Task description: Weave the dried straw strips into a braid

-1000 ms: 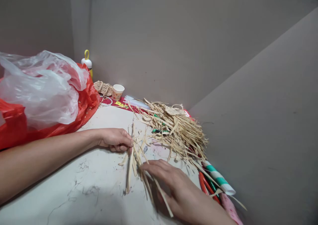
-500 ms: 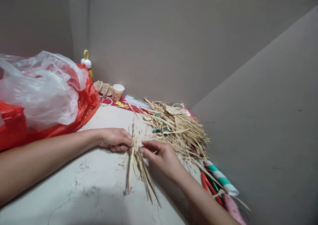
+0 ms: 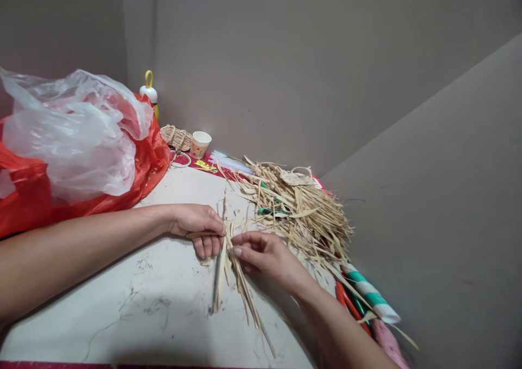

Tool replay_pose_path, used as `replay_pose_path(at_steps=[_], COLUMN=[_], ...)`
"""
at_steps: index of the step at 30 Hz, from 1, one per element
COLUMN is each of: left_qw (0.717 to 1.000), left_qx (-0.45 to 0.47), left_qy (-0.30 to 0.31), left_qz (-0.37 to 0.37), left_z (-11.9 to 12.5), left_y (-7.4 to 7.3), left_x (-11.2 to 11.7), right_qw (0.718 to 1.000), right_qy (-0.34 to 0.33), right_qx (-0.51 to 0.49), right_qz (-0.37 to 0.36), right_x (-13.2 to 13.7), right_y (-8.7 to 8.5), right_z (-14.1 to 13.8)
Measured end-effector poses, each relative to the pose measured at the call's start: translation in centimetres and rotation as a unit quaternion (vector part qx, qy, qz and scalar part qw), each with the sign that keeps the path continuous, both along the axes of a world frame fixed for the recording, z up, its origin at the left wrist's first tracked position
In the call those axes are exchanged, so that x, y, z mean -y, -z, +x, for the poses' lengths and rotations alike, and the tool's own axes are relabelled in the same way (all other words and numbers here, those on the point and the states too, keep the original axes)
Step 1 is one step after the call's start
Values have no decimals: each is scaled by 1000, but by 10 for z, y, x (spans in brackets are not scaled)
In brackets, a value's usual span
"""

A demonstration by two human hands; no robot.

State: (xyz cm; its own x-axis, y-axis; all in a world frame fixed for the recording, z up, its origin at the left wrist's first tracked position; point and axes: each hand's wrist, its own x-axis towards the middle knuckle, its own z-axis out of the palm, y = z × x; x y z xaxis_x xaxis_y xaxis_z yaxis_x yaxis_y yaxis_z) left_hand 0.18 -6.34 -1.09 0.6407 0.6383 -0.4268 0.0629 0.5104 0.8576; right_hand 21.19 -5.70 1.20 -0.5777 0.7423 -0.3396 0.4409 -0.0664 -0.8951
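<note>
Two hands are at work on the pale counter (image 3: 175, 314), viewed from my remote station. Straw strips (image 3: 244, 290) fan toward me across it; my right hand (image 3: 265, 257) meets their side with thumb and forefinger, whether gripping I cannot tell. My left hand (image 3: 202, 227) pinches their upper end, apparently so the bunch stays gathered. Beyond, the straw pile (image 3: 314, 211) lies within easy reach, presumably as supply. Farther off, a paper cup (image 3: 200, 145) stands beside a woven oval piece (image 3: 176, 137), seemingly set aside.
</note>
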Motion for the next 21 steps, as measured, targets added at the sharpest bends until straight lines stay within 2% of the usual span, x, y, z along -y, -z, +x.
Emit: replay_pose_path(at_steps=[3,7,9,14,18,21], left_qw=[1000,1000,999,999,999,999], left_qx=[8,23,33,38,28,30], left_qy=[4,15,21,21,20,23], left_qz=[2,4,4,-1,-2,0], left_z=[-1,-3,-4,-5,-5,-5], left_y=[1,2,3,3,2,3], left_x=[0,-1,-2,-3,-3,-3], right_qw=[1000,989,985,985,980,985], right_qy=[28,78,58,-45,-66,-63], right_qx=[-4,25,45,103,93,79], right_qz=[14,124,157,130,160,138], right_x=[-5,-11,-8,11,19,18], right_y=[4,0,-3,4,16,13], right_z=[2,8,10,10,9,12])
